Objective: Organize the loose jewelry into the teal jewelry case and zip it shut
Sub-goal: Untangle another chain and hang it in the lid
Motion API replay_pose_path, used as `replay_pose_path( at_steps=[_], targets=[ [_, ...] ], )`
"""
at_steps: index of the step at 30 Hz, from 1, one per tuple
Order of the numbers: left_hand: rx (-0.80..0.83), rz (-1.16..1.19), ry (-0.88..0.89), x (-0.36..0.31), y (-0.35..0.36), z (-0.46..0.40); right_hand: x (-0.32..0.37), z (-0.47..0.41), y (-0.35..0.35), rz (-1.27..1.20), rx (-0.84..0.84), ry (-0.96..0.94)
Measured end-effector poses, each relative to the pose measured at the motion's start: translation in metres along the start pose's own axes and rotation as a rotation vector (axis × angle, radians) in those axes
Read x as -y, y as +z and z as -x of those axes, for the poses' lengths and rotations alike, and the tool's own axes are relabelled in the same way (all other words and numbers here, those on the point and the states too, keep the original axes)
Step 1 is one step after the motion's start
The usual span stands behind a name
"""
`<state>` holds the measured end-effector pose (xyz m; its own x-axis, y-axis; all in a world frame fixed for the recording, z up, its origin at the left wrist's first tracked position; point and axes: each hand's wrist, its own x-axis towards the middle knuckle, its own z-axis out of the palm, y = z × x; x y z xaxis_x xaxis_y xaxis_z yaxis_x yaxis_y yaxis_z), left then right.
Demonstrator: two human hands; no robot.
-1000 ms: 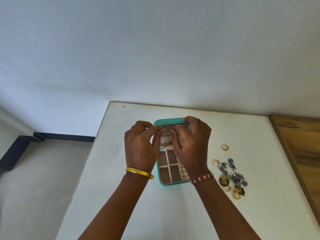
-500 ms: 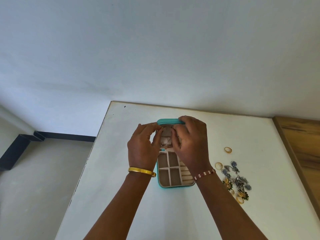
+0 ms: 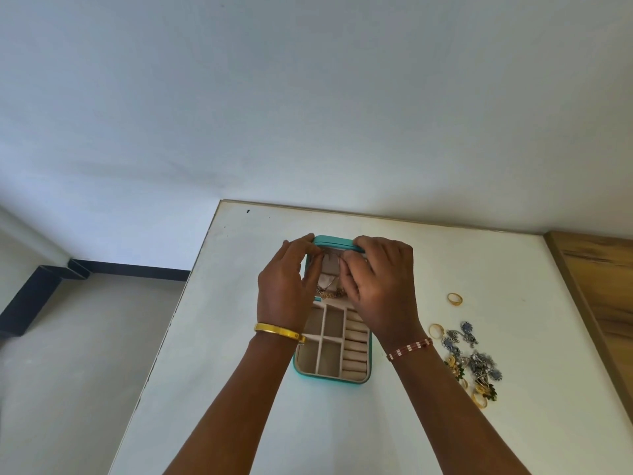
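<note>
Both hands barely shifted, fingers together pinching a necklace inside the open teal case.

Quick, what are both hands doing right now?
Left hand: fingers pinch something thin at the case lid; what exactly cannot be told.
Right hand: the same, pinching.

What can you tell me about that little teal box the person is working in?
The teal jewelry case lies open on the white table, its lid propped up at the far end. The beige, velvety-looking inside has square compartments and a column of ring rolls, all apparently empty. Both hands, left hand and right hand, work at a gold chain in its lid.
</note>
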<state>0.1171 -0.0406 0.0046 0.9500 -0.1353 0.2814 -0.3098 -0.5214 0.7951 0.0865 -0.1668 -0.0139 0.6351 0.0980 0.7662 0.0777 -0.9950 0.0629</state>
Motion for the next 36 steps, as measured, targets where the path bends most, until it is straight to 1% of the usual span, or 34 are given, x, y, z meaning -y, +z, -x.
replay_pose_path(
  at_steps=[8,10,13,15,20,26,28,31,33,36],
  targets=[
    [-0.046,-0.012,0.042,0.004,0.002,-0.007,0.001,-0.001,-0.002,0.017,0.008,-0.015],
    [-0.059,0.015,0.021,0.005,0.003,-0.007,0.001,-0.001,-0.001,0.038,0.004,-0.017],
    [-0.047,0.101,-0.040,0.004,0.003,-0.009,0.003,-0.001,0.001,0.045,-0.006,-0.002],
    [-0.036,0.153,-0.048,0.003,0.002,-0.009,0.005,0.000,0.001,0.045,-0.010,0.011],
    [-0.021,0.154,-0.011,0.004,0.001,-0.009,0.011,0.004,0.004,0.095,0.010,0.032],
    [-0.022,0.176,-0.016,0.005,0.000,-0.008,0.009,0.013,0.003,0.122,0.043,0.025],
    [-0.026,0.188,-0.020,0.005,0.000,-0.008,0.008,0.017,0.002,0.059,0.065,0.041],
    [-0.035,0.210,-0.023,0.006,0.000,-0.007,0.010,0.015,-0.002,-0.131,0.056,0.134],
    [-0.032,0.215,-0.035,0.008,-0.001,-0.006,0.011,0.012,-0.006,-0.281,0.043,0.255],
    [-0.028,0.212,-0.034,0.010,-0.001,-0.005,0.012,0.010,-0.010,-0.513,0.058,0.533]
  ],
)
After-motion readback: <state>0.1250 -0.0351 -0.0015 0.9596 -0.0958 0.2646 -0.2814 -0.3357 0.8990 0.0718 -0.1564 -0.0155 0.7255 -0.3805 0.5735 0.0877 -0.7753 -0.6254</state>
